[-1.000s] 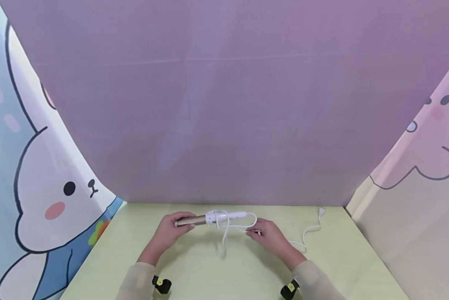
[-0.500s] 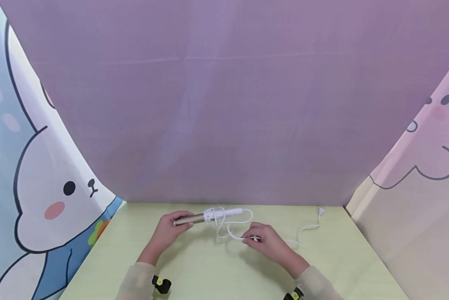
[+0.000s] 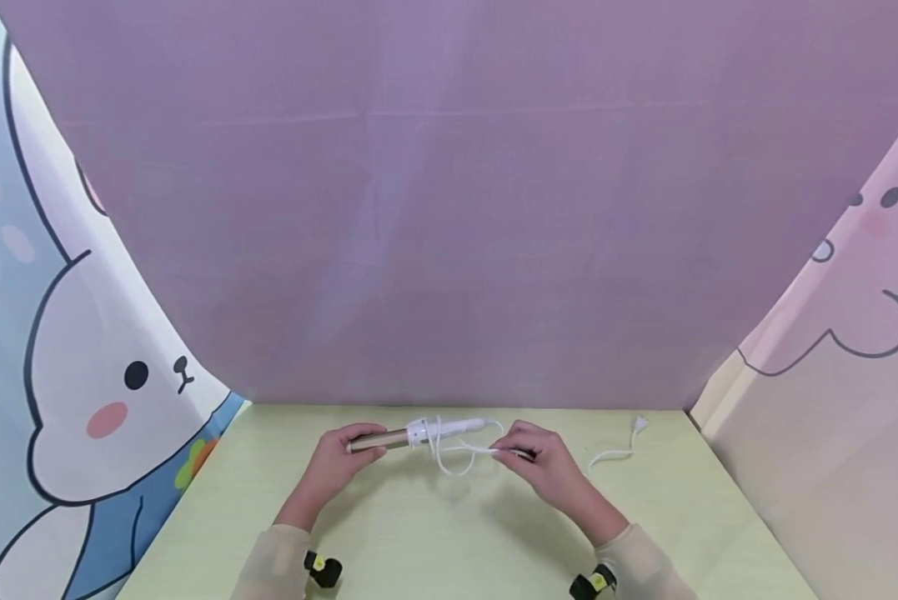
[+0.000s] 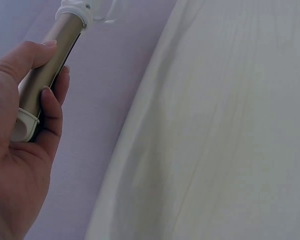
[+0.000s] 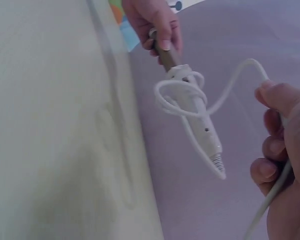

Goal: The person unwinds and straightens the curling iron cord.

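A curling iron (image 3: pixel 459 427) with a gold barrel and white handle is held above the table, handle pointing right. My left hand (image 3: pixel 334 460) grips the end of the gold barrel (image 4: pixel 51 70), thumb on one side and fingers curled round the other. White cord (image 5: pixel 235 89) loops around the handle (image 5: pixel 195 112) and then runs to my right hand (image 3: pixel 544 467). Thumb and forefinger of that hand (image 5: pixel 290 125) pinch the cord, and its remaining fingers are curled. Below the hand, the cord trails on across the right side of the table.
The cord's white plug (image 3: pixel 639 423) lies at the back right of the pale yellow table (image 3: pixel 418 542). A purple cloth (image 3: pixel 449 250) hangs behind the table. Cartoon-printed cloths flank it on the left (image 3: pixel 81 400) and right (image 3: pixel 854 400).
My right hand moved toward me with the cord, then back up and slightly right. The cord loops below the handle shifted. The left hand stays on the barrel, almost still.
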A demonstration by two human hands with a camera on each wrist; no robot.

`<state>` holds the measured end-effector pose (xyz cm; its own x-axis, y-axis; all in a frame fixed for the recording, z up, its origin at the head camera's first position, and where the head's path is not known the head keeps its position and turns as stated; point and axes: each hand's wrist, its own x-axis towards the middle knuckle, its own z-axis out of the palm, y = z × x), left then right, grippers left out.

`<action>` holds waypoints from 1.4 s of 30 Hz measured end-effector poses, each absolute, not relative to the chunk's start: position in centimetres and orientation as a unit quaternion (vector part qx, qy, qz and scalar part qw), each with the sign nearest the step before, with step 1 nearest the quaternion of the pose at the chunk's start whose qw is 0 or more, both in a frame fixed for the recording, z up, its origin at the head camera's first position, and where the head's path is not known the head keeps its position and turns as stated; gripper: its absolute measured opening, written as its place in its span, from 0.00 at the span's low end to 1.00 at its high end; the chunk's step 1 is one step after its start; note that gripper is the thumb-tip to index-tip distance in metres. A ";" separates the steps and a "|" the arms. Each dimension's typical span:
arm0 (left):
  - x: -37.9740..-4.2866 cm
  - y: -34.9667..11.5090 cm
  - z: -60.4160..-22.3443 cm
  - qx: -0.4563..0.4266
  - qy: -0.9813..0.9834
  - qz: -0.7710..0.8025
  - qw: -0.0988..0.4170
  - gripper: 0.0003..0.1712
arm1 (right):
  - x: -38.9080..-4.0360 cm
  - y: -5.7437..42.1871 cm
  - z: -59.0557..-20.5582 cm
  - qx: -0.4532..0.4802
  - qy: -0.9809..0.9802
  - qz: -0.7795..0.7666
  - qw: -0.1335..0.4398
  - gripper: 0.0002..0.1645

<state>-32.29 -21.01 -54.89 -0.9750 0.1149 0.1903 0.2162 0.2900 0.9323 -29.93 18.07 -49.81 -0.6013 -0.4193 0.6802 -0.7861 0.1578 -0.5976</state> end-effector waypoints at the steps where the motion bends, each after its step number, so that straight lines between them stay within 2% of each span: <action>1: -32.3 -21.0 -55.0 -0.104 -0.804 -0.584 0.041 0.20 | -30.1 18.1 -49.7 0.403 -0.735 0.511 0.190 0.12; 13: -32.1 -20.7 -55.1 -0.136 -0.808 -0.572 0.027 0.21 | -32.5 18.7 -49.6 0.277 -0.725 0.571 0.268 0.08; 18: -32.1 -20.7 -54.9 -0.146 -0.814 -0.562 0.027 0.21 | -33.5 19.5 -50.6 0.213 -0.734 0.586 0.270 0.06; 28: -32.2 -21.0 -54.9 -0.155 -0.819 -0.551 0.025 0.20 | -34.7 20.5 -51.3 0.168 -0.720 0.592 0.321 0.05; 35: -32.1 -21.3 -54.8 -0.156 -0.810 -0.564 0.023 0.20 | -34.8 20.6 -51.6 0.171 -0.723 0.590 0.315 0.06; 42: -32.1 -21.8 -54.6 -0.152 -0.800 -0.580 0.031 0.19 | -34.9 21.0 -53.1 0.178 -0.754 0.571 0.271 0.06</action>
<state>-32.05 -21.77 -54.58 -0.9518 0.2068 0.2264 0.2795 0.2820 0.9178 -34.94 20.97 -53.08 -0.7898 0.0402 0.6120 -0.5782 0.2842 -0.7648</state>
